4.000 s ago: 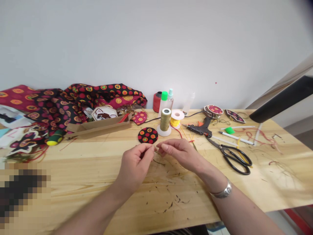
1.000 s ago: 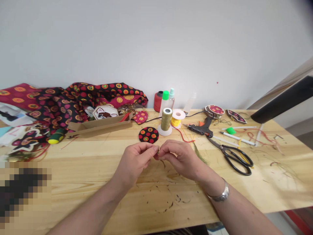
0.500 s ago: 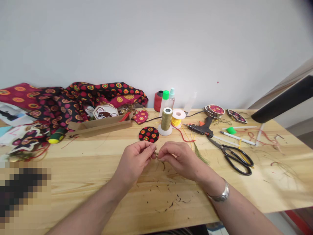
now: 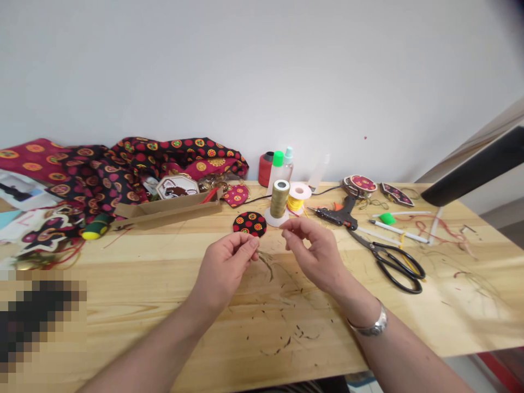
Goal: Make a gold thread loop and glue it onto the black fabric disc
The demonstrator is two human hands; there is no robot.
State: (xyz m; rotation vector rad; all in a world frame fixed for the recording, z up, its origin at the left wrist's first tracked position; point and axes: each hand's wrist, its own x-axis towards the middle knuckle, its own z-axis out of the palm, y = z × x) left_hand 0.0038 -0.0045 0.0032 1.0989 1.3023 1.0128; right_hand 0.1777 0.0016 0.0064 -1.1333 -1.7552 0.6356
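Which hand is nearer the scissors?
Right. The right hand is left of the scissors, not touching them; the left hand is farther left, pinching olive threads.

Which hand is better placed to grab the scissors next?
Your right hand, I'd judge: it's nearer the scissors, with nothing clearly visible in its grip, while your left hand pinches olive-coloured strands.

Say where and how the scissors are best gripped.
Probably by the black handle loops, fingers through their openings, coming from the near right: the scissors lie flat with that end nearest there, and the blades point away, toward the glue gun.
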